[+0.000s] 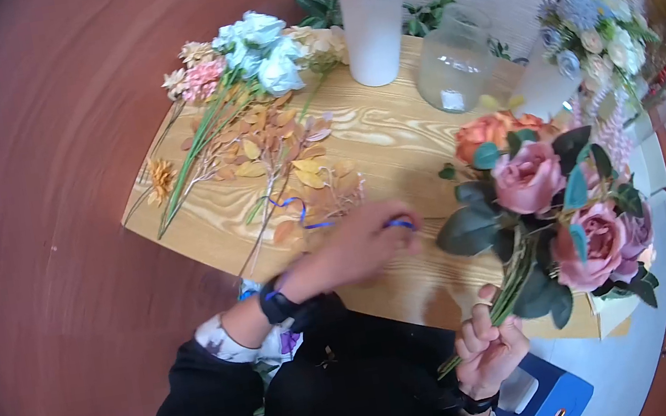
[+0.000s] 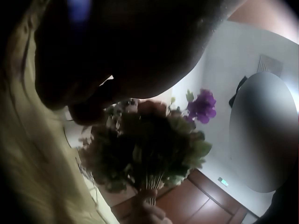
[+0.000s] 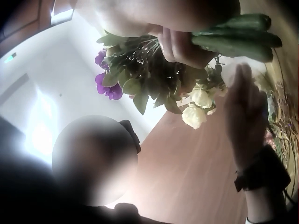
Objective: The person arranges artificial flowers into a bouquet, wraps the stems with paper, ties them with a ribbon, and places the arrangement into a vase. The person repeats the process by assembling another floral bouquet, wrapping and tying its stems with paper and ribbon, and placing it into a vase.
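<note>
Over the table's front part, my left hand [image 1: 356,246] holds a thin blue ribbon [image 1: 398,223] at its fingers. A loose length of that ribbon curls across the table to the hand's left. My right hand [image 1: 492,348] grips the green stems [image 1: 518,275] of an artificial bouquet, tilted with its blooms up and to the right. Large pink roses [image 1: 528,177], orange flowers [image 1: 487,131] and dark green leaves fill its head. From the right wrist view, purple flowers [image 3: 110,86] and white blooms [image 3: 195,114] show on it too. In the left wrist view my left hand [image 2: 126,51] is a dark, close shape.
Pale blue flowers [image 1: 262,51] and orange-leaved branches [image 1: 255,146] lie on the wooden table [image 1: 390,130]. Behind stand a white vase [image 1: 373,38] of cream flowers, a glass jar [image 1: 453,61] and a blue-and-white arrangement [image 1: 584,15]. A blue box [image 1: 556,407] sits below at the right.
</note>
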Demonstrator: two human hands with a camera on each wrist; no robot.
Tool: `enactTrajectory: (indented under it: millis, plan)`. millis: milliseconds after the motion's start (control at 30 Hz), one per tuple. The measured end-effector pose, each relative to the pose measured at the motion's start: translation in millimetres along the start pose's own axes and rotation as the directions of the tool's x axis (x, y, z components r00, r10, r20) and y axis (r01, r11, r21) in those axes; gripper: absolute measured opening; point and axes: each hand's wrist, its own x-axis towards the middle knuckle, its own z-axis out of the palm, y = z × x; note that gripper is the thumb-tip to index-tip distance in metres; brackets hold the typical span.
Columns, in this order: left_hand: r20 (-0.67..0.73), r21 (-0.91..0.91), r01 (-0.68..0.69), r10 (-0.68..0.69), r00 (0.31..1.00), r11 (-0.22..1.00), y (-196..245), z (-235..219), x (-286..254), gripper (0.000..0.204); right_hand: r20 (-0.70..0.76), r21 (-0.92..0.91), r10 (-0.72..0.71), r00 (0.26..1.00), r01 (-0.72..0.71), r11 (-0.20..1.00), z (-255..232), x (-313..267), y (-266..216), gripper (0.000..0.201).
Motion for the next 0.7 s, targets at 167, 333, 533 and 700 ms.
enactTrajectory:
  millis: [167, 333, 533, 700]
  plan:
    - [0.102, -0.21, -0.277, 0.303, 0.947, 0.937, 27, 55, 10, 0.016, 0.016, 0.17, 0.041, 0.999, -0.043, 0.984, 2, -6, -4, 0.051]
    - [0.427, -0.334, -0.12, 0.264, 0.865, 0.935, 22, 82, 21, 0.019, 0.115, 0.301, 0.079, 0.99, -0.111, 0.947, -24, -3, -20, 0.031]
    - [0.524, -0.328, 0.129, 0.067, 0.849, 0.936, 44, 63, 2, 0.016, 0.127, 0.225, 0.115, 0.985, -0.142, 0.964, -25, 5, -25, 0.026]
    - [0.546, -0.339, 0.36, -0.13, 0.827, 0.869, 15, 34, -17, 0.012, 0.164, 0.291, 0.051, 0.985, -0.098, 0.952, -19, 19, -38, 0.026]
